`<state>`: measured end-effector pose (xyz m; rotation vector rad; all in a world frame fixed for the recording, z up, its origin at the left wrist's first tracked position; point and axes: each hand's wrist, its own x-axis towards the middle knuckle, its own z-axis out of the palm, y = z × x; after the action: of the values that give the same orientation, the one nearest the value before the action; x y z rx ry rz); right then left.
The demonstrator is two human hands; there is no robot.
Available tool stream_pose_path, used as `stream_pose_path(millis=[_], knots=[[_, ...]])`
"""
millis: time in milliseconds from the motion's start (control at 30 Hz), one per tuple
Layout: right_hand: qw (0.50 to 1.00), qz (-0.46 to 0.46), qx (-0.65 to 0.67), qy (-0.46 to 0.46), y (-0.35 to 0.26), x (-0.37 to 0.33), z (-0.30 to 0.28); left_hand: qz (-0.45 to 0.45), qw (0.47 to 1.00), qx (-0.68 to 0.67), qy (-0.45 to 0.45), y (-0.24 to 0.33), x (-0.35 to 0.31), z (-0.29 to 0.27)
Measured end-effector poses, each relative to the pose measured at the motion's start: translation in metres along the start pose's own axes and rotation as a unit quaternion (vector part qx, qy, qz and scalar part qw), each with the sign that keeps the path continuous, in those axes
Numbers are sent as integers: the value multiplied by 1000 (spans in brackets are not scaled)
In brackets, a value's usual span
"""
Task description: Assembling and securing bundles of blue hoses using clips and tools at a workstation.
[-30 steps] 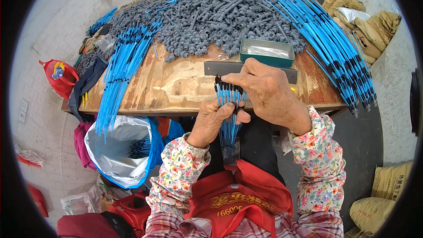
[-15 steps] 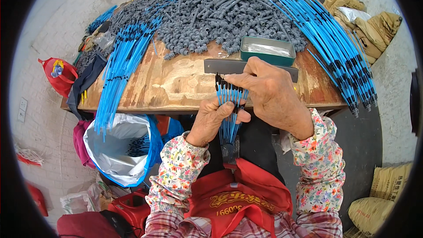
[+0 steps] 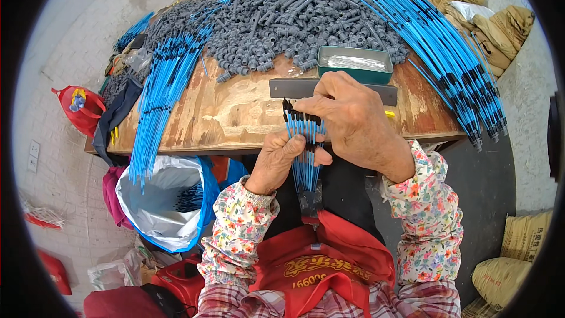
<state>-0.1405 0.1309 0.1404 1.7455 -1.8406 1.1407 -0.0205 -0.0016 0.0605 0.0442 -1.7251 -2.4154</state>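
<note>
The left hand (image 3: 278,159) is holding a bunch of thin blue sticks (image 3: 304,172) in front of the near edge of the table (image 3: 235,116). Its fingers are wrapping round the bunch, and its thumb is pressing on the front. The black tips (image 3: 294,116) of the sticks are pointing to twelve o'clock, and the other ends are pointing to six o'clock, toward a red apron (image 3: 268,254).

The right hand (image 3: 364,126) is bending over the bunch from two o'clock. Its fingers are curling in, and a fingertip is resting at the black tips. The hand is hiding part of the bunch, so nobody can tell if it is pinching a stick.

Going out from the bunch, a flat grey bar (image 3: 288,88) is lying near twelve o'clock. A green tin (image 3: 376,76) is sitting at one o'clock, and thin white wires (image 3: 353,61) are lying in it. More blue sticks are lying on the table at ten o'clock (image 3: 170,76) and two o'clock (image 3: 438,50).
</note>
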Motion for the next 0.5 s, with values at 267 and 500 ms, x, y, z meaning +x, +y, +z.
stream_pose_path(millis=[267, 500], knots=[[1000, -22, -15, -6, 1, 4, 0, 7, 1000, 22, -9, 1, 0, -2], [1000, -24, 1, -3, -1, 4, 5, 9, 999, 22, -31, 6, -1, -3]])
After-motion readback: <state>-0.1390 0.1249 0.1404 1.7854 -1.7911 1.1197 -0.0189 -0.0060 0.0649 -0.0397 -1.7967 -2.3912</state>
